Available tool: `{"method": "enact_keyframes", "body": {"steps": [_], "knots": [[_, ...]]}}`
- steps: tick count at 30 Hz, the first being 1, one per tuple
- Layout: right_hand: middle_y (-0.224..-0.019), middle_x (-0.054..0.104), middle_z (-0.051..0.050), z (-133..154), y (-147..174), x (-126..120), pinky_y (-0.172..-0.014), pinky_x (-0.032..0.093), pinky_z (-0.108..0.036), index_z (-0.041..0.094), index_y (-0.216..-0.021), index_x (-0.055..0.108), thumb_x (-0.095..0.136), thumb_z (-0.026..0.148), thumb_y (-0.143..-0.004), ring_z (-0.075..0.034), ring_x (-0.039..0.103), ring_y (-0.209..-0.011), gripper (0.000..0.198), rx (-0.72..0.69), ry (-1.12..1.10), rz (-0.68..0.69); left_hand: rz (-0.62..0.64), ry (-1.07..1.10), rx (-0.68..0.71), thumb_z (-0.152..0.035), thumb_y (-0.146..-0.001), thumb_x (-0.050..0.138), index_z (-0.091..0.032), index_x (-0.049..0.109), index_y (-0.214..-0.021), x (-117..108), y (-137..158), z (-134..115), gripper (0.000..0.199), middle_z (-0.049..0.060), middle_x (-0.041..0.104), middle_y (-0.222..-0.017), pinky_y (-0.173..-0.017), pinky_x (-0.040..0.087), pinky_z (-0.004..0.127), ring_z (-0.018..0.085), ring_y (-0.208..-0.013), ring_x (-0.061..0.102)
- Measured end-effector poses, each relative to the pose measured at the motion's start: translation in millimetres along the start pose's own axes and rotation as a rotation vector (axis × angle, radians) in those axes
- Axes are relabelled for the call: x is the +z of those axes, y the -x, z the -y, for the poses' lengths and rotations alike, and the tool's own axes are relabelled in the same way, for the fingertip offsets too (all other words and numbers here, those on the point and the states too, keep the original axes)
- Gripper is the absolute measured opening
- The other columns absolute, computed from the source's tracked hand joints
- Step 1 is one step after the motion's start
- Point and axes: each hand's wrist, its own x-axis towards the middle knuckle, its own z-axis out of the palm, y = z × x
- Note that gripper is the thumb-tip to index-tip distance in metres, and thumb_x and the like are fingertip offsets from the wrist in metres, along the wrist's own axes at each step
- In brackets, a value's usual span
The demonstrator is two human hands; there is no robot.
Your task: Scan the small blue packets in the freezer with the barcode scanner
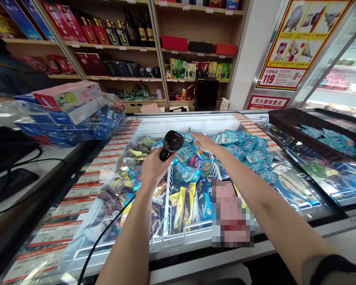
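My left hand (152, 165) is wrapped round the handle of a black barcode scanner (173, 140), whose head tilts over the freezer. A black cord (106, 228) runs down past my left forearm. Reaching farther in, my right hand (204, 142) has its fingers stretched out at the blue ice cream packets (187, 152) in the middle; whether it touches one I cannot tell. More blue packets (249, 152) lie heaped to the right of that hand. Below them in a white wire basket (167, 206) are yellow wrapped ice creams (184, 202).
A phone-like object (231, 213), blurred out, lies near the front edge. At right stands a dark tray (302, 122) with blue packets. Plastic-wrapped boxes (74, 109) sit on the left counter. Behind are stocked shelves (115, 47); a person's dark sleeve (17, 75) shows far left.
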Motion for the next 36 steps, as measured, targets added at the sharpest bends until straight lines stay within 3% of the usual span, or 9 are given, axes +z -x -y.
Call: {"method": "enact_keyframes", "body": {"steps": [5, 10, 13, 18, 21, 26, 29, 33, 36], "knots": [[-0.15, 0.045, -0.002, 6, -4, 4, -0.107, 0.036, -0.04, 0.027, -0.136, 0.057, 0.036, 0.035, -0.101, -0.028, 0.049, -0.13, 0.042, 0.004, 0.06, 0.033, -0.021, 0.011, 0.007, -0.066, -0.081, 0.048, -0.023, 0.067, -0.102, -1, 1, -1, 0.051, 0.006, 0.071, -0.085, -0.057, 0.032, 0.028, 0.024, -0.076, 0.064], [-0.114, 0.068, -0.01, 10, 5, -4, -0.095, 0.042, -0.033, 0.019, -0.104, 0.072, 0.038, 0.038, -0.1, -0.024, 0.061, -0.109, 0.039, 0.018, 0.088, -0.053, 0.0, -0.004, 0.003, -0.065, -0.08, 0.049, -0.023, 0.067, -0.099, -1, 1, -1, 0.049, 0.007, 0.071, -0.082, -0.056, 0.032, 0.028, 0.025, -0.075, 0.064], [-0.108, 0.068, -0.013, 12, 9, -5, -0.09, 0.044, -0.035, 0.017, -0.097, 0.072, 0.044, 0.045, -0.097, -0.027, 0.061, -0.106, 0.04, 0.131, 0.115, -0.121, 0.014, -0.017, 0.016, -0.065, -0.081, 0.048, -0.023, 0.067, -0.099, -1, 1, -1, 0.05, 0.007, 0.071, -0.082, -0.056, 0.033, 0.027, 0.024, -0.074, 0.064], [-0.113, 0.066, -0.019, 12, 10, 1, -0.096, 0.037, -0.048, 0.014, -0.112, 0.065, 0.058, 0.062, -0.083, -0.036, 0.054, -0.115, 0.056, 0.322, 0.186, -0.158, 0.04, -0.016, 0.04, -0.068, -0.08, 0.047, -0.024, 0.067, -0.103, -1, 1, 0, 0.054, 0.007, 0.071, -0.081, -0.056, 0.033, 0.028, 0.025, -0.074, 0.064], [-0.109, 0.068, -0.017, 11, 10, 1, -0.097, 0.035, -0.051, 0.015, -0.114, 0.062, 0.062, 0.061, -0.081, -0.035, 0.055, -0.113, 0.056, 0.339, 0.161, -0.11, 0.051, -0.008, 0.045, -0.068, -0.08, 0.047, -0.023, 0.067, -0.102, -1, 1, -1, 0.054, 0.007, 0.071, -0.083, -0.056, 0.033, 0.028, 0.026, -0.075, 0.065], [-0.115, 0.067, -0.016, 7, 12, -3, -0.096, 0.037, -0.046, 0.016, -0.123, 0.056, 0.071, 0.053, -0.075, -0.034, 0.055, -0.116, 0.063, 0.424, 0.058, -0.214, 0.068, -0.011, 0.048, -0.067, -0.08, 0.047, -0.023, 0.067, -0.102, -2, 2, -2, 0.053, 0.007, 0.072, -0.085, -0.056, 0.034, 0.028, 0.026, -0.077, 0.066], [-0.111, 0.068, -0.014, 2, 16, -5, -0.092, 0.04, -0.041, 0.017, -0.12, 0.059, 0.068, 0.047, -0.079, -0.031, 0.059, -0.11, 0.052, 0.418, -0.003, -0.327, 0.069, -0.019, 0.062, -0.067, -0.08, 0.047, -0.023, 0.067, -0.101, -1, 2, -4, 0.053, 0.008, 0.073, -0.087, -0.057, 0.035, 0.028, 0.027, -0.079, 0.066], [-0.092, 0.07, -0.008, -8, 24, -11, -0.075, 0.044, -0.031, 0.016, -0.096, 0.065, 0.062, 0.039, -0.084, -0.023, 0.063, -0.085, 0.026, 0.364, -0.179, -0.421, 0.082, -0.035, 0.092, -0.067, -0.081, 0.047, -0.023, 0.067, -0.105, 1, 3, -6, 0.054, 0.008, 0.073, -0.087, -0.057, 0.036, 0.028, 0.027, -0.081, 0.066], [-0.087, 0.068, -0.006, -15, 36, -16, -0.071, 0.043, -0.029, 0.016, -0.091, 0.063, 0.06, 0.036, -0.083, -0.019, 0.061, -0.078, 0.022, 0.356, -0.302, -0.504, 0.092, -0.046, 0.11, -0.067, -0.081, 0.047, -0.023, 0.067, -0.105, 2, 4, -9, 0.054, 0.008, 0.073, -0.088, -0.057, 0.036, 0.028, 0.027, -0.08, 0.066]]}}
